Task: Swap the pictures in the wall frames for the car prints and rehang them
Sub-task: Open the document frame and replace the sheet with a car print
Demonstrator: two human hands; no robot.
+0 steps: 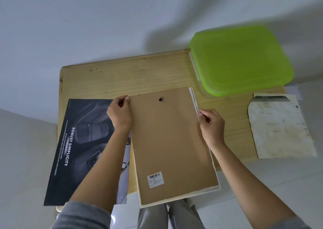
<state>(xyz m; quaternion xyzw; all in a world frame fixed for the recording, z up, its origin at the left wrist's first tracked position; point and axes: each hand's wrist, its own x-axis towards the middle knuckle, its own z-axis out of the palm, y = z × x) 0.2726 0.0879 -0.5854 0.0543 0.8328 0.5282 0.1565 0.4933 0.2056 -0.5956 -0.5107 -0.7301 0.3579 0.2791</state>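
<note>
Brown backing board (171,141) of the face-down frame (178,198) on the wooden worktop (139,75) is gripped at its edges by left hand (119,114) and right hand (211,125), beside the dark car print (76,146).

A dark car print (82,150) on the desk (122,78) bears the white headline "ROBUST SIMPLICITY"; its smaller lines are illegible. A barcode sticker (156,179) on the frame's brown backing board (171,141) is too small to read.
</note>
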